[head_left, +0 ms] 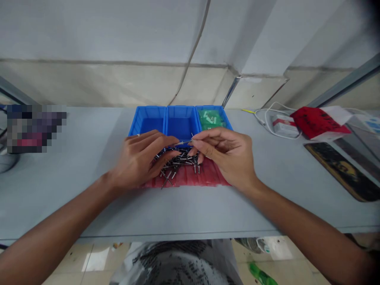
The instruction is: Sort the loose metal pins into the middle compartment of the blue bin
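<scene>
A thin metal blind rivet is pinched between the thumb and index finger of my right hand. My left hand reaches in from the other side, its thumb and index finger apart. Its index fingertip is close to the rivet's left end; whether they touch I cannot tell. Below both hands lies a heap of loose blind rivets, silver and dark, partly hidden by the fingers. Under the heap are red plastic bags spread on the grey table.
Three joined blue bins stand behind my hands; the right one holds green packets. To the right are a white cable, a small white box, a red packet and a dark phone-like slab. A wall rises behind the table.
</scene>
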